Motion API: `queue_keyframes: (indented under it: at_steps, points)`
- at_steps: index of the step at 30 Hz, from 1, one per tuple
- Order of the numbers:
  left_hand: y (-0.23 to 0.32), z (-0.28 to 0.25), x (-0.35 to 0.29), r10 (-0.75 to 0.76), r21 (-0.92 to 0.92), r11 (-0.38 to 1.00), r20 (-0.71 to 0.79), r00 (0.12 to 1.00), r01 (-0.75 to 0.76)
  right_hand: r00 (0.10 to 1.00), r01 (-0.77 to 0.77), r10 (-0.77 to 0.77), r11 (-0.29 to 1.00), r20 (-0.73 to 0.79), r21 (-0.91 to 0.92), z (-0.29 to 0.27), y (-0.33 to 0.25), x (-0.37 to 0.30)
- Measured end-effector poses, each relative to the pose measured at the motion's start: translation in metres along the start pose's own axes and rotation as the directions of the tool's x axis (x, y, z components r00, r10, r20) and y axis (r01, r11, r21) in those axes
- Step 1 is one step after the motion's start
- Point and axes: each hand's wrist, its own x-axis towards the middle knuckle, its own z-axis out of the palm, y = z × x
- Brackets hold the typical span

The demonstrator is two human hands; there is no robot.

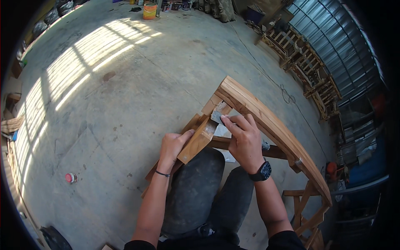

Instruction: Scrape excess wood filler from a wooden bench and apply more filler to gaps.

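I see the right hand point(245, 143) pinching a flat grey scraper point(216, 116) at the upper corner of the wooden frame point(268, 110), left hand point(173, 146) curled around its short board point(196, 146); left of the frame, a jar point(71, 178).

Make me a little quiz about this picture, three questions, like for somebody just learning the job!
1. Which hand holds the small, flat grey piece?
A) left
B) right
C) neither

2. True or false: the round black wristwatch is worn on the left.

3. Fill the gap: the left hand holds a thick, flat-sided brown block made of ____.

Key:
1. B, the right hand, with its fingertips.
2. False: it is on the right.
3. Wood.
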Motion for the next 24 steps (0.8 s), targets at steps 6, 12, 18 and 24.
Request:
queue_keyframes:
  at_steps: [6,12,18,24]
  points:
    - [-0.005,0.001,0.002,0.014,-0.004,1.000,-0.002,1.000,-0.014,0.990,0.009,-0.019,0.997,-0.140,-0.076,0.005,0.008,0.002]
    - [-0.002,0.005,0.002,0.021,-0.049,0.999,0.010,1.000,-0.021,0.999,0.004,0.015,0.872,0.036,-0.489,0.019,-0.017,0.000]
    - [0.003,0.007,0.003,0.081,-0.042,0.996,0.008,0.997,-0.080,0.973,-0.039,0.143,0.875,0.182,-0.483,0.007,-0.029,0.002]
    - [-0.006,0.002,0.010,0.076,0.066,0.995,-0.024,0.997,-0.074,0.997,-0.075,0.071,0.991,0.039,0.111,-0.015,0.003,0.010]
